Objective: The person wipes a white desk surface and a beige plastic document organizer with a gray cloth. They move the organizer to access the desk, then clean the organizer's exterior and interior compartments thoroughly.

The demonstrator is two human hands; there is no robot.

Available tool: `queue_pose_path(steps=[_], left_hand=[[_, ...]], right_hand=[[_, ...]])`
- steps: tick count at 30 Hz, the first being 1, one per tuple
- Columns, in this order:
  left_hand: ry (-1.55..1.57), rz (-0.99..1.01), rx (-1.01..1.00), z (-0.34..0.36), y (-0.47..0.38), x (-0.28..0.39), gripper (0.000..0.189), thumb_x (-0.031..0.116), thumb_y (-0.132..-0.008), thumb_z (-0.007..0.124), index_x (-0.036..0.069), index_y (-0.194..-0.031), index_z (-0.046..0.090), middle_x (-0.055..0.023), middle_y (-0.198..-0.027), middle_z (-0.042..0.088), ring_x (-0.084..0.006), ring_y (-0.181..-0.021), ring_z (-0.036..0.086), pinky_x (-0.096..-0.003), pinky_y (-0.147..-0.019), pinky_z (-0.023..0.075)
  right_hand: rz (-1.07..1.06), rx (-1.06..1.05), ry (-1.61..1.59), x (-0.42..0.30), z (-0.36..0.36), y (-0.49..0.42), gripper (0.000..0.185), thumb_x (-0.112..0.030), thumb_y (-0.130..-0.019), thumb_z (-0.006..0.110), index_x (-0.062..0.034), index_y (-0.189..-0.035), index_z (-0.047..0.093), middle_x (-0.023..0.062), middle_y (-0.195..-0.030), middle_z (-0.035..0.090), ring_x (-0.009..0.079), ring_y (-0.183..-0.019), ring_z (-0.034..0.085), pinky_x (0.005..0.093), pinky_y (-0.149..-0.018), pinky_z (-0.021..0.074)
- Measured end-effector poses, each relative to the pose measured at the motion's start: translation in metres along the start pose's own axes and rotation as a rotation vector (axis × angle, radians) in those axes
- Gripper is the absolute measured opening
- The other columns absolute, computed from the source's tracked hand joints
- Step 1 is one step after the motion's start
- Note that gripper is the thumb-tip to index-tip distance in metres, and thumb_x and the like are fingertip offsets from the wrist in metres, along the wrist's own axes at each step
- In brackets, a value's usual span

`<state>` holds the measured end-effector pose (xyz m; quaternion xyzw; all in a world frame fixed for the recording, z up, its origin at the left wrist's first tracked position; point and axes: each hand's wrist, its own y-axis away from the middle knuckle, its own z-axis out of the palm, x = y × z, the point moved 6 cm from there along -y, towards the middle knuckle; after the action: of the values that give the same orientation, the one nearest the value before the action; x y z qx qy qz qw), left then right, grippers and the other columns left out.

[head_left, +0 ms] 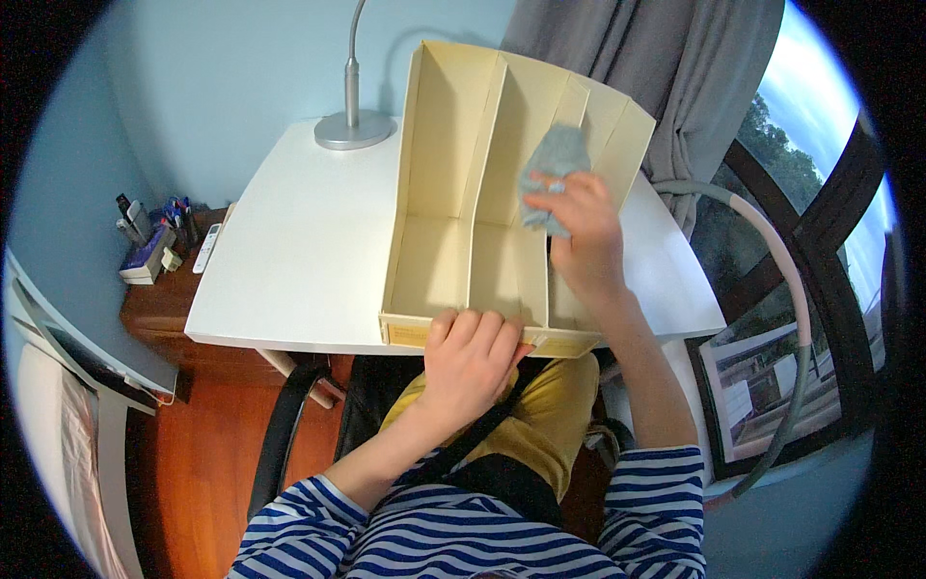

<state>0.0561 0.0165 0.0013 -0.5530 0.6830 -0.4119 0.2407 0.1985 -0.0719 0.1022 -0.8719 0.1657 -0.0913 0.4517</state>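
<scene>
A cream-coloured divided box (441,145), its long compartments split by upright partitions, stands on the white table at the near edge. My left hand (472,354) grips the box's near rim, fingers over the top and thumb along the front face, which bears writing. My right hand (582,231) holds a grey-blue cloth (558,155) inside the box, over the partition between the middle and right compartments. The fingers of that hand are slightly blurred. Hand and cloth hide part of the right compartment.
On the white table (304,239), a silver lamp base (354,130) stands behind the box's left side. A brown cabinet (155,307) at left holds pens and a white remote control (207,248). Grey curtains (651,79) and a large hoop (797,289) are at right.
</scene>
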Motion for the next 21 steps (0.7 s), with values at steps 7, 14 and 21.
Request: queue_pose_path(steps=[7,14,21], left_hand=[[-0.016,-0.004,-0.002,0.002,0.001,0.0,0.03,0.036,-0.088,0.077,0.013,-0.106,0.069,-0.0032,-0.09,0.06,-0.0255,-0.087,0.056,-0.0422,-0.09,0.0417],[-0.018,0.012,0.017,0.001,0.0,0.001,0.031,0.037,-0.087,0.078,0.014,-0.105,0.069,-0.0039,-0.091,0.06,-0.0258,-0.088,0.058,-0.0426,-0.089,0.0416],[-0.035,0.035,0.007,0.002,0.0,0.0,0.034,0.039,-0.086,0.079,0.011,-0.104,0.068,-0.0054,-0.091,0.059,-0.027,-0.087,0.057,-0.043,-0.087,0.0415]], right_hand=[[0.482,-0.337,-0.479,0.001,-0.006,0.04,0.062,0.02,-0.075,0.048,-0.0071,-0.122,0.076,0.0113,-0.122,0.076,0.0232,-0.111,0.069,0.036,-0.102,0.0538],[0.333,-0.348,-0.301,-0.004,-0.008,0.026,0.051,0.014,-0.08,0.052,-0.0013,-0.124,0.072,0.0152,-0.117,0.074,0.028,-0.111,0.07,0.0378,-0.101,0.0526],[0.381,-0.341,-0.401,-0.046,-0.031,0.067,0.054,0.013,-0.076,0.05,-0.0025,-0.123,0.073,0.0164,-0.111,0.071,0.0315,-0.106,0.066,0.0378,-0.099,0.05]])
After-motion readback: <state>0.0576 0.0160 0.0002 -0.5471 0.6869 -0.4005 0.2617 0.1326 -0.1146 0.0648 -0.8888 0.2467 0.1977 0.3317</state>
